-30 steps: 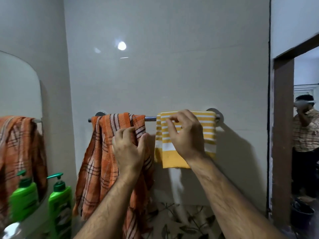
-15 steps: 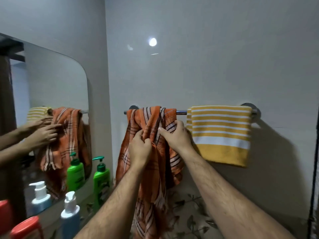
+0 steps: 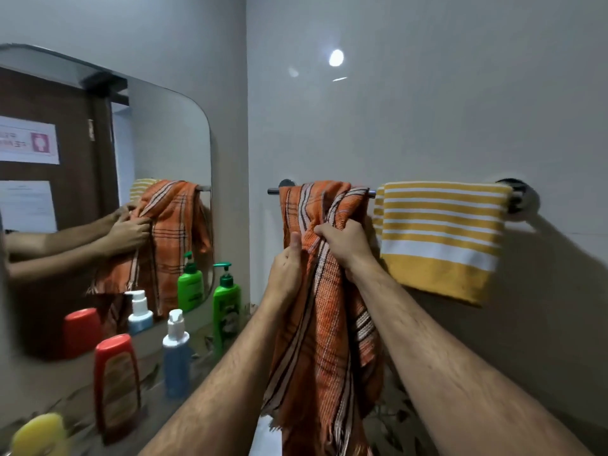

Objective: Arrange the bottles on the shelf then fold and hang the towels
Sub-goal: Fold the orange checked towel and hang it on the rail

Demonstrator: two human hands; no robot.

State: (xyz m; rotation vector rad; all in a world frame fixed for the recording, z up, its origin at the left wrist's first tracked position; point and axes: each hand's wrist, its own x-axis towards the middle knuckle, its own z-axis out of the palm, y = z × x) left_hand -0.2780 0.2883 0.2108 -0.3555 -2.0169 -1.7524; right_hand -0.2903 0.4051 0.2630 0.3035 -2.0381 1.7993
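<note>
The wall-mounted towel rail (image 3: 372, 193) runs just above the grip, and to the right of the grip the yellow striped towel (image 3: 441, 238) already hangs folded and flat over it. The orange plaid towel (image 3: 324, 311) is draped over the rail's left part, bunched, its long tail falling below the grip between the forearms. Both hands clamp it: the right hand (image 3: 342, 243) fists a gather of cloth, the left hand (image 3: 287, 268) pinches the edge beside it, thumb up. To do this well, I would lift it off, square the edges, then rehang it flat. Left of the grip, bottles including the green pump bottle (image 3: 226, 304) stand on the shelf.
</note>
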